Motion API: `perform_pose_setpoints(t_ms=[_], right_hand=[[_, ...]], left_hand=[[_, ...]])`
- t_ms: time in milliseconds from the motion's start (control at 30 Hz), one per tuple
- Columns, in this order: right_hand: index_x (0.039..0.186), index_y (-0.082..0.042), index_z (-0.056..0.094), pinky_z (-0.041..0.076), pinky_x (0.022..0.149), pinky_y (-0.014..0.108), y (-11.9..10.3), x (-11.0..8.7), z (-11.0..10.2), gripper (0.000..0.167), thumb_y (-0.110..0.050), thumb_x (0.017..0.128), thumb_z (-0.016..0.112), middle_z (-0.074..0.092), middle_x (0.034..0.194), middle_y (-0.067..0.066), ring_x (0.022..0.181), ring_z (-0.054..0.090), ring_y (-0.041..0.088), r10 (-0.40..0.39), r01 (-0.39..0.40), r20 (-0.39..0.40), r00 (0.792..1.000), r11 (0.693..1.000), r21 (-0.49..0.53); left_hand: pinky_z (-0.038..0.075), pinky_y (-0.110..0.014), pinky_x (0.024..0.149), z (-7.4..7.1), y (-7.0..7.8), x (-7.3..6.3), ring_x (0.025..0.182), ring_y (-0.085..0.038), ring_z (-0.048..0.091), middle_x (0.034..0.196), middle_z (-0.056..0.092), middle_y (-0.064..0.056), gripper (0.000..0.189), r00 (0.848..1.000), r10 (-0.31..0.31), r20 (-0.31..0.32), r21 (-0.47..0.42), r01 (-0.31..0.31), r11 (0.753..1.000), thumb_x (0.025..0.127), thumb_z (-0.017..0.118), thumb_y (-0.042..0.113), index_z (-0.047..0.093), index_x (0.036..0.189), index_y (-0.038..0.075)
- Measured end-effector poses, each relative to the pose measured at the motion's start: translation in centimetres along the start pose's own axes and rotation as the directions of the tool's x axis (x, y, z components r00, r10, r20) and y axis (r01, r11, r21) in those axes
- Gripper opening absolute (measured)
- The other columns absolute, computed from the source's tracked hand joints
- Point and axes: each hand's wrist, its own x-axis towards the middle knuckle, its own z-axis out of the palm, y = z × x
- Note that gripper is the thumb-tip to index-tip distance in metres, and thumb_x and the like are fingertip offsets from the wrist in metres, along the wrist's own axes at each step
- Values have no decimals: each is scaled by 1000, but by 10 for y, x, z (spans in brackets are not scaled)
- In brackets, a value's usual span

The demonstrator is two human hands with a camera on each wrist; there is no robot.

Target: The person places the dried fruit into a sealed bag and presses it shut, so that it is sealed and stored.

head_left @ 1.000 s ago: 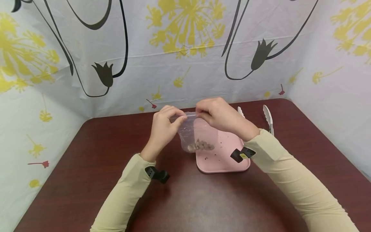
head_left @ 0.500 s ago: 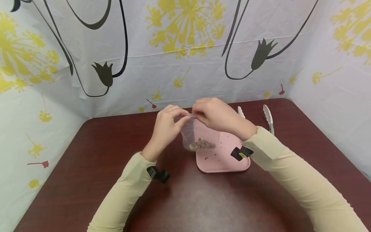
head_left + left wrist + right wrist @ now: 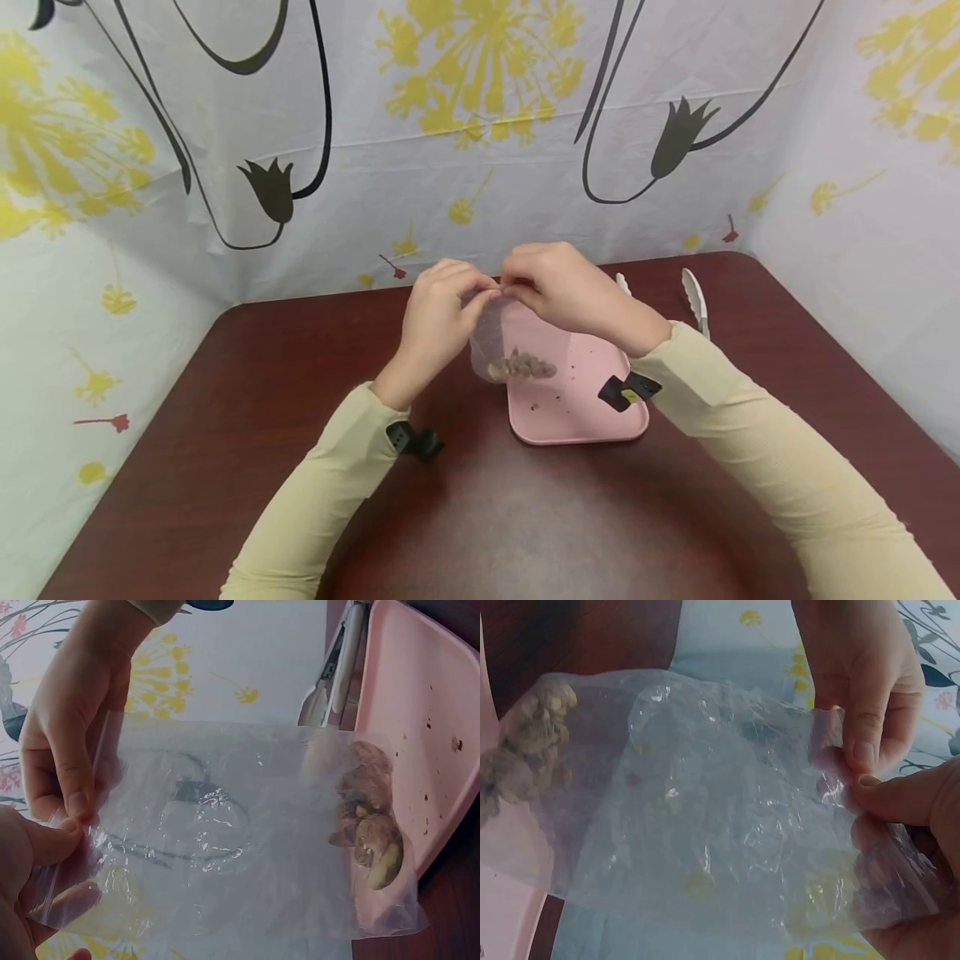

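Note:
A clear plastic zip bag [image 3: 489,329] hangs between my two hands, its upper edge pinched from both sides. My left hand [image 3: 441,317] grips that edge with thumb and fingers. Right beside it, my right hand [image 3: 566,287] pinches the same edge, the thumbs close together. Several brown, lumpy pieces [image 3: 371,817] lie gathered at the bottom of the bag; their kind is unclear. In the head view the bag's lower part overlaps the left side of a pink tray [image 3: 581,425]. The right wrist view shows wrinkled, shiny film [image 3: 705,802] stretching from the fingers to the lumps.
Small dark crumbs [image 3: 558,398] are scattered on the tray. White-tipped tongs [image 3: 695,300] lie behind it at the right, partly hidden by my right arm. The dark red-brown table [image 3: 300,375] meets a patterned white curtain [image 3: 337,208] at its back edge.
My hands have come closer together along the bag's upper edge and risen slightly. The bag has narrowed at the top and lifted a little with its contents.

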Motion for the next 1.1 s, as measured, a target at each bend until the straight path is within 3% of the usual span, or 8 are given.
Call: perform_pose_setpoints(t_ms=[167, 367, 600, 867, 1100], right_hand=[[78, -10, 65, 45, 64, 30, 0, -6, -4, 9, -7, 84, 71, 61, 75, 1, 68, 55, 14, -3, 3, 3, 1000, 1000, -7], [77, -10, 64, 44, 61, 29, 0, -19, -2, 10, -7, 82, 72, 59, 74, 0, 65, 53, 13, -1, 0, -15, 1000, 1000, -28], [77, -10, 65, 44, 59, 27, -5, -26, -4, 10, -7, 81, 74, 58, 74, 0, 64, 53, 12, -6, 5, -42, 999, 1000, -15], [76, -11, 66, 45, 60, 28, -7, -33, -7, 11, -8, 80, 75, 58, 73, -1, 64, 53, 13, -5, 5, -11, 1000, 999, -42], [76, -13, 66, 45, 61, 27, -4, -40, -10, 11, -8, 81, 74, 57, 73, -3, 65, 54, 10, 14, -13, 13, 1000, 998, -54]], left_hand=[[43, -37, 96, 1, 3, -3, 101, -18, 63, 83, 73, -1, 5, 999, 38, -18, 9, -37, 999, 82, 74, 15, 75, 82, 10], [40, -39, 100, 2, 8, -8, 102, -16, 63, 77, 72, 2, 5, 993, 112, -25, 78, -110, 991, 82, 75, 16, 75, 80, 12], [37, -42, 104, -2, 10, -13, 102, -16, 62, 76, 72, 3, 6, 989, 143, -34, 133, -137, 982, 81, 76, 18, 73, 78, 13], [37, -42, 105, -11, 8, -20, 96, -15, 65, 75, 69, 2, 22, 981, 193, -37, 206, -182, 962, 77, 80, 23, 63, 66, 13], [41, -41, 99, -16, 3, -23, 85, -16, 64, 76, 67, -1, 33, 980, 194, -41, 201, -182, 963, 72, 82, 27, 54, 61, 12]])
